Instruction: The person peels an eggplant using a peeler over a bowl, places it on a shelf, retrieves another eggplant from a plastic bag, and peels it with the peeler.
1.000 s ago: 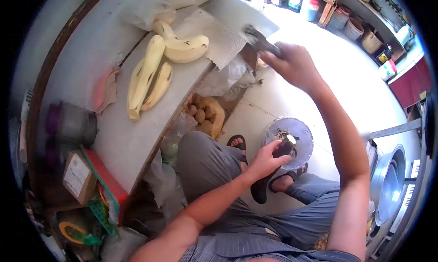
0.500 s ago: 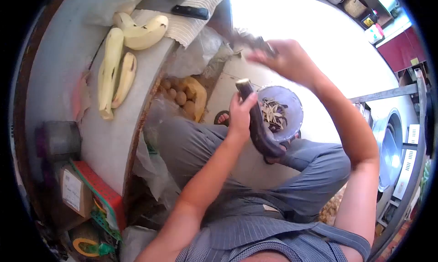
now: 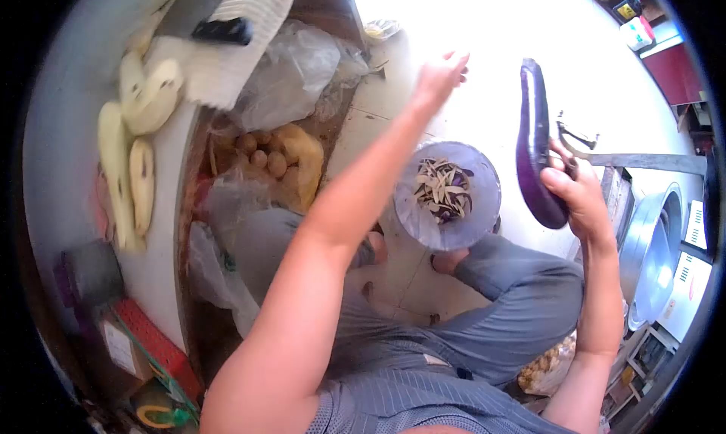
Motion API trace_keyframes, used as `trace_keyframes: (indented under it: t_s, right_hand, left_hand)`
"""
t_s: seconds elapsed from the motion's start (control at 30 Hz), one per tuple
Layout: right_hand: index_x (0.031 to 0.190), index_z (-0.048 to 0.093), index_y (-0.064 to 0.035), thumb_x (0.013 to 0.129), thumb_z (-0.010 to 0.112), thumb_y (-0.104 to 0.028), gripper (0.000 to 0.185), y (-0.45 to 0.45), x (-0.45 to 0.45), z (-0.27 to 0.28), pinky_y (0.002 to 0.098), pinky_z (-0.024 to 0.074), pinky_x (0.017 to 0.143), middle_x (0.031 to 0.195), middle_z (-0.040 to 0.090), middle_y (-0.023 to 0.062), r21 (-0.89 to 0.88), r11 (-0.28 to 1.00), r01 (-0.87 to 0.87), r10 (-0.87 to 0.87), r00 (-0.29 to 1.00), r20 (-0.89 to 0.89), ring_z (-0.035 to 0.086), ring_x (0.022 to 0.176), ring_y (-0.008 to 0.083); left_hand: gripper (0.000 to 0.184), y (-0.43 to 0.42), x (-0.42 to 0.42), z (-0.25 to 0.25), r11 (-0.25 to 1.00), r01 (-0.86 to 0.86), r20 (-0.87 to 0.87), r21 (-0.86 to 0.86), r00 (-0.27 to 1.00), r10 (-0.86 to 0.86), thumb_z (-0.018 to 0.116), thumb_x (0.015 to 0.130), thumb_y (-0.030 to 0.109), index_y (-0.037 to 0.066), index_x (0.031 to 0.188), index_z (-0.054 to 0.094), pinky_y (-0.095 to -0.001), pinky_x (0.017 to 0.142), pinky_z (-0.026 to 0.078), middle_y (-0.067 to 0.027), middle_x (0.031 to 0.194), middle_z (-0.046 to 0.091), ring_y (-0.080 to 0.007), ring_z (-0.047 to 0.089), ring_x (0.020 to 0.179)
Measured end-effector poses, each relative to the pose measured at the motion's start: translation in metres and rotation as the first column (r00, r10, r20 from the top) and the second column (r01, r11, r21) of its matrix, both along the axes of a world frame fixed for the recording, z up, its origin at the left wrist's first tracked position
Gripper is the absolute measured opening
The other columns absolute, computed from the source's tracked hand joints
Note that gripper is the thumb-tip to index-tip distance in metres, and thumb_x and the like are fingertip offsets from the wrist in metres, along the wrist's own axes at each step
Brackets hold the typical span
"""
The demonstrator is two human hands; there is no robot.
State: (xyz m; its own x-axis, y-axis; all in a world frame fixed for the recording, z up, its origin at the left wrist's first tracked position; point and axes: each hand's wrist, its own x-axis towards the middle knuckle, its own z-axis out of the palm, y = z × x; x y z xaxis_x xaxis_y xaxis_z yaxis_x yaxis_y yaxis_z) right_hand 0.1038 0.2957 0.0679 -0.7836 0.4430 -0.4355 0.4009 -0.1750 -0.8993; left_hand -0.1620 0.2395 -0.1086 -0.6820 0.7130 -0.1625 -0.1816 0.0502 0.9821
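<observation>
I had eggplant (image 3: 533, 143) and peeler (image 3: 579, 137) pinched in right hand (image 3: 578, 184); left hand (image 3: 442, 75) fingers loosely curled. Peelings bucket (image 3: 488, 199) below, between arms.

A grey-blue top (image 3: 461, 398) marked with thin, pale stripes is worn, with finely textured fabric (image 3: 331, 410) set along its edge. Grey trousers (image 3: 522, 286), creased and loosely cut, are worn below. A small pale patch (image 3: 435, 360) is seen near the waist.
</observation>
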Motion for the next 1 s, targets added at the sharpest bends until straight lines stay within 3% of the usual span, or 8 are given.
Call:
trace_keyframes:
  t_s: [0.07, 0.1, 0.17, 0.43, 0.6, 0.7, 0.9, 1.0]
  right_hand:
    - [0.139, 0.044, 0.0098, 0.085, 0.071, -0.020, 0.068, 0.018, 0.001, -0.018, 0.0198, 0.0484, 0.068, 0.093, 0.064, 0.0010, -0.060, 0.987, 0.148, -0.150, 0.988, -0.027, 0.059, 0.077, 0.0073]
    - [0.141, 0.041, 0.0100, 0.086, 0.068, -0.033, 0.074, 0.027, -0.002, -0.017, 0.0230, 0.0567, 0.073, 0.103, 0.067, 0.0112, -0.052, 0.993, 0.101, -0.103, 0.994, -0.025, 0.069, 0.083, 0.0140]
    - [0.138, 0.045, 0.0090, 0.087, 0.067, -0.037, 0.072, 0.041, -0.004, -0.029, 0.0235, 0.0574, 0.074, 0.106, 0.066, 0.0132, -0.058, 0.981, 0.185, -0.189, 0.980, -0.069, 0.070, 0.086, 0.0162]
    - [0.133, 0.047, 0.0100, 0.073, 0.074, -0.059, 0.095, 0.068, -0.038, -0.050, 0.0236, 0.0569, 0.067, 0.098, 0.066, 0.0118, -0.025, 0.965, 0.261, -0.258, 0.963, 0.076, 0.069, 0.077, 0.0152]
    - [0.133, 0.047, 0.0086, 0.074, 0.075, -0.060, 0.094, 0.087, -0.050, -0.066, 0.0239, 0.0573, 0.066, 0.098, 0.065, 0.0110, -0.062, 0.976, 0.207, -0.197, 0.972, 0.130, 0.069, 0.077, 0.0150]
    - [0.132, 0.049, 0.0072, 0.073, 0.076, -0.063, 0.095, 0.093, -0.052, -0.073, 0.0240, 0.0579, 0.066, 0.097, 0.065, 0.0093, -0.057, 0.978, 0.198, -0.188, 0.971, 0.144, 0.069, 0.076, 0.0146]
    - [0.131, 0.049, 0.0081, 0.067, 0.079, -0.064, 0.101, 0.100, -0.054, -0.072, 0.0220, 0.0569, 0.064, 0.094, 0.066, 0.0074, -0.079, 0.969, 0.234, -0.219, 0.961, 0.167, 0.069, 0.073, 0.0123]
    - [0.133, 0.047, 0.0083, 0.068, 0.079, -0.063, 0.102, 0.101, -0.050, -0.068, 0.0223, 0.0575, 0.065, 0.094, 0.066, 0.0077, -0.103, 0.966, 0.237, -0.221, 0.964, 0.147, 0.069, 0.074, 0.0123]
  left_hand:
    - [0.032, -0.007, -0.050, -0.082, 0.947, -0.139, -0.444, -0.291, 0.896, -0.005, 0.058, 0.091, 0.029, 0.001, 0.098, 0.073, -0.0438, 0.084, 0.054, -0.0166, 0.097, 0.071, -0.0331, 0.069, 0.089]
    - [0.025, -0.019, -0.071, -0.108, 0.863, -0.220, -0.568, -0.455, 0.818, -0.091, 0.059, 0.086, 0.024, 0.005, 0.094, 0.074, -0.0452, 0.088, 0.053, -0.0181, 0.100, 0.070, -0.0374, 0.068, 0.095]
    - [0.023, -0.044, -0.105, -0.160, 0.632, -0.193, -0.548, -0.750, 0.717, -0.431, 0.058, 0.087, 0.019, 0.004, 0.099, 0.071, -0.0483, 0.088, 0.052, -0.0175, 0.109, 0.068, -0.0422, 0.065, 0.098]
    - [0.021, -0.047, -0.162, -0.266, 0.640, -0.330, -0.660, -0.694, 0.648, -0.381, 0.052, 0.090, 0.010, 0.003, 0.109, 0.058, -0.0496, 0.091, 0.050, -0.0200, 0.125, 0.057, -0.0413, 0.059, 0.110]
    - [0.022, -0.028, -0.172, -0.268, 0.557, -0.310, -0.614, -0.770, 0.594, -0.519, 0.057, 0.088, 0.011, 0.004, 0.109, 0.056, -0.0506, 0.086, 0.052, -0.0233, 0.118, 0.059, -0.0431, 0.061, 0.102]
    - [0.023, -0.018, -0.181, -0.267, 0.658, -0.364, -0.702, -0.659, 0.613, -0.363, 0.060, 0.087, 0.013, 0.003, 0.107, 0.056, -0.0526, 0.082, 0.052, -0.0241, 0.107, 0.063, -0.0443, 0.063, 0.097]
    - [0.028, 0.000, -0.202, -0.269, 0.486, -0.377, -0.558, -0.788, 0.771, -0.307, 0.064, 0.085, 0.021, -0.001, 0.102, 0.065, -0.0527, 0.084, 0.053, -0.0261, 0.103, 0.069, -0.0443, 0.066, 0.098]
    - [0.031, -0.002, -0.204, -0.261, 0.437, -0.290, -0.489, -0.851, 0.741, -0.460, 0.065, 0.083, 0.024, -0.001, 0.100, 0.070, -0.0509, 0.086, 0.053, -0.0264, 0.105, 0.069, -0.0434, 0.066, 0.100]
